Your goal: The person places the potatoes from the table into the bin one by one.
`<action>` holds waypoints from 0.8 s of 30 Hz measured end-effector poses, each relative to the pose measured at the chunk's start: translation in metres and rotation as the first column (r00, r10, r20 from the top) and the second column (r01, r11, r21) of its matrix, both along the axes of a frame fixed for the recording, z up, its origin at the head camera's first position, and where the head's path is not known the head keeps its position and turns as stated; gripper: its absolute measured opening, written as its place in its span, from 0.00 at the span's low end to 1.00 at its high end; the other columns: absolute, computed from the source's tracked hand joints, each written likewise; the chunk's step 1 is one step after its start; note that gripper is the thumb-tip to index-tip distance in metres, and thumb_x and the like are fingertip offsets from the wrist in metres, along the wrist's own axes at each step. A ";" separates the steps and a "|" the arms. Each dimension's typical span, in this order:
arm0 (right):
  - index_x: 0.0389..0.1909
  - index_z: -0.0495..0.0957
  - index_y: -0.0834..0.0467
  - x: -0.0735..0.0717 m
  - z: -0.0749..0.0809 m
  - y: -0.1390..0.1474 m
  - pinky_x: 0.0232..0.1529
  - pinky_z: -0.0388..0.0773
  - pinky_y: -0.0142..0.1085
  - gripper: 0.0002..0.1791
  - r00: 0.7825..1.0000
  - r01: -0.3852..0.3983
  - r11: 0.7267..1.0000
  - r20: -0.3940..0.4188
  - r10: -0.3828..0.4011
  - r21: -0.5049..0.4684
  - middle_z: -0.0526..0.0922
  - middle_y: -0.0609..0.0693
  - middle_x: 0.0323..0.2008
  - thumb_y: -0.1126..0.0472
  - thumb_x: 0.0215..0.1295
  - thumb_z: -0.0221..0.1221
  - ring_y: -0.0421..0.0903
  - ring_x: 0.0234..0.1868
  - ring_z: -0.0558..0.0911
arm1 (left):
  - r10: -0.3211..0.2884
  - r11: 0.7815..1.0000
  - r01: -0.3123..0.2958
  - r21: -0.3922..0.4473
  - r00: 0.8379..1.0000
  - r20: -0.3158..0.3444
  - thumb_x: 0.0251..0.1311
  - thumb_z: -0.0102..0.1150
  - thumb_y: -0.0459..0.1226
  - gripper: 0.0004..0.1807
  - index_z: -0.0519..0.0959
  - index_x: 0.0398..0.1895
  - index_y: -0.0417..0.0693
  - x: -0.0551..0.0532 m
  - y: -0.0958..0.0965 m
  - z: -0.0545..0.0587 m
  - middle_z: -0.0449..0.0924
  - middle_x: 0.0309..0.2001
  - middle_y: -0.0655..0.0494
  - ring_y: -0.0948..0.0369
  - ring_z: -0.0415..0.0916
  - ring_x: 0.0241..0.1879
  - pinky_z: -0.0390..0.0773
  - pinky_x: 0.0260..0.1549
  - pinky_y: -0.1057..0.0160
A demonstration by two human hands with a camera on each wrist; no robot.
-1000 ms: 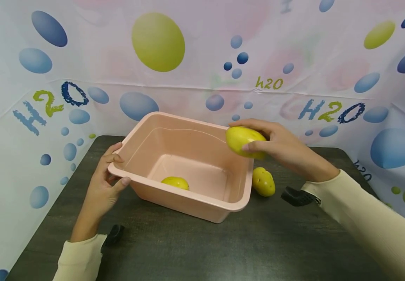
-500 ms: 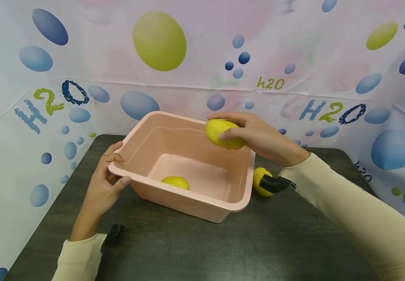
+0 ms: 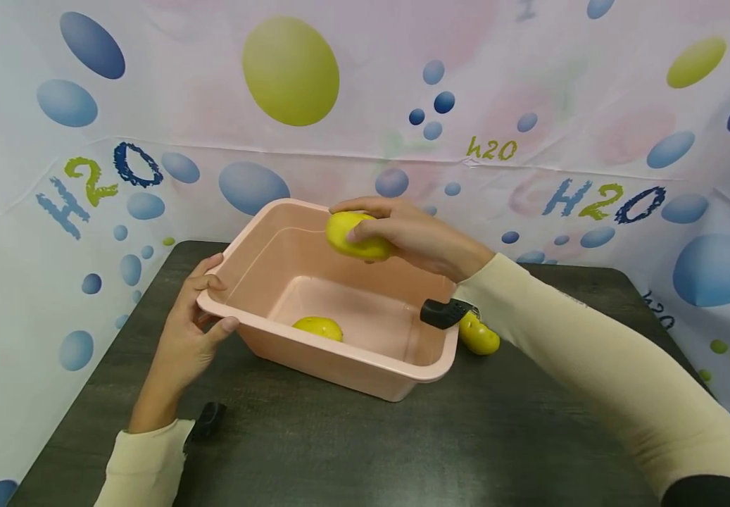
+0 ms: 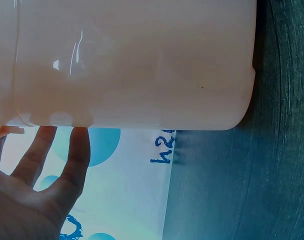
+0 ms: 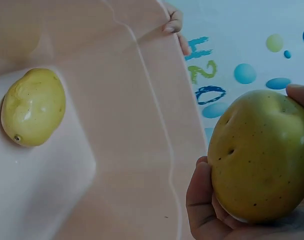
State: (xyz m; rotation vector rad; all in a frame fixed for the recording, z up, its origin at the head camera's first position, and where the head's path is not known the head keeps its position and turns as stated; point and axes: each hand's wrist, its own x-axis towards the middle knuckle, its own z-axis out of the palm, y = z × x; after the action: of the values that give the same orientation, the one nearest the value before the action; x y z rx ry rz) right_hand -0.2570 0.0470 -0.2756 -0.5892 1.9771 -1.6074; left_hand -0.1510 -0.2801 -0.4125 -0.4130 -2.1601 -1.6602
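In the head view my right hand [image 3: 403, 236] grips a yellow potato [image 3: 353, 236] above the inside of a pale pink plastic tub [image 3: 345, 362]. The right wrist view shows this potato [image 5: 259, 157] close up, with small dark eyes on its skin and fingers curled about it. A second potato [image 3: 318, 328] lies on the tub's floor near the front wall. My left hand [image 3: 187, 334] holds the tub's left rim, thumb on the near side and fingers over the edge. Outside the tub's right end, a third potato [image 3: 480, 335] sits on the table, partly covered by the right sleeve.
The tub stands on a dark wood-grain table [image 3: 314, 451]. Behind it hangs a white sheet [image 3: 365, 84] with coloured ovals and H2O lettering. A black strap piece [image 3: 443, 313] sticks out from the right cuff over the tub's right rim.
My right hand has carried its potato leftward from the tub's right rim to over its middle. The left hand, the tub and the other two potatoes stay where they were.
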 end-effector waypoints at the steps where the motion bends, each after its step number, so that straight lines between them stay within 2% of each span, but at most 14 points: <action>1: 0.72 0.74 0.51 -0.002 -0.002 -0.004 0.44 0.76 0.38 0.28 1.000 -0.004 1.000 0.009 0.004 0.004 0.79 0.53 0.54 0.60 0.71 0.60 0.47 0.44 0.77 | -0.002 1.000 0.002 0.004 1.000 0.001 0.65 0.68 0.30 0.26 0.66 0.58 0.30 0.000 0.000 0.000 0.58 0.80 0.57 0.62 0.65 0.68 0.75 0.53 0.76; 10: 0.69 0.78 0.50 -0.022 -0.017 -0.035 0.43 0.80 0.37 0.26 0.997 -0.005 0.999 0.083 0.001 0.047 0.78 0.52 0.54 0.62 0.70 0.63 0.46 0.45 0.77 | -0.003 1.000 0.003 0.011 1.000 0.015 0.63 0.68 0.28 0.26 0.66 0.58 0.30 0.000 0.000 0.002 0.58 0.81 0.56 0.61 0.65 0.69 0.75 0.53 0.76; 17: 0.73 0.74 0.52 -0.032 -0.028 -0.059 0.48 0.82 0.37 0.30 0.989 -0.007 0.999 0.148 0.001 0.040 0.79 0.52 0.56 0.62 0.70 0.64 0.46 0.45 0.78 | 0.016 1.000 -0.016 -0.005 0.999 0.031 0.63 0.68 0.28 0.26 0.66 0.58 0.31 0.000 0.000 0.005 0.59 0.80 0.58 0.60 0.66 0.69 0.75 0.53 0.77; 21: 0.74 0.72 0.52 -0.036 -0.033 -0.069 0.49 0.83 0.37 0.31 0.983 -0.055 0.997 0.176 0.045 0.051 0.78 0.52 0.55 0.62 0.71 0.63 0.46 0.47 0.79 | 0.032 0.999 -0.031 -0.030 0.999 0.043 0.63 0.67 0.26 0.25 0.66 0.58 0.31 0.001 0.001 0.006 0.58 0.81 0.58 0.60 0.65 0.69 0.74 0.53 0.77; 24: 0.75 0.71 0.50 -0.037 -0.037 -0.073 0.57 0.81 0.40 0.31 0.982 -0.117 0.989 0.159 0.101 0.091 0.77 0.50 0.57 0.59 0.72 0.63 0.46 0.50 0.78 | 0.042 0.998 -0.040 -0.046 0.998 0.054 0.62 0.66 0.25 0.25 0.65 0.59 0.32 0.002 0.001 0.007 0.58 0.81 0.59 0.60 0.65 0.69 0.74 0.54 0.77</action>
State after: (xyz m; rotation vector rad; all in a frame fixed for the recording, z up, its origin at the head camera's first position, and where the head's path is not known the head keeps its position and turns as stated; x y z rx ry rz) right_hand -0.2945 -0.0262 -0.3123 -0.5093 1.8665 -1.4346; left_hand -0.1492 -0.2792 -0.4059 -0.3373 -2.2340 -1.6215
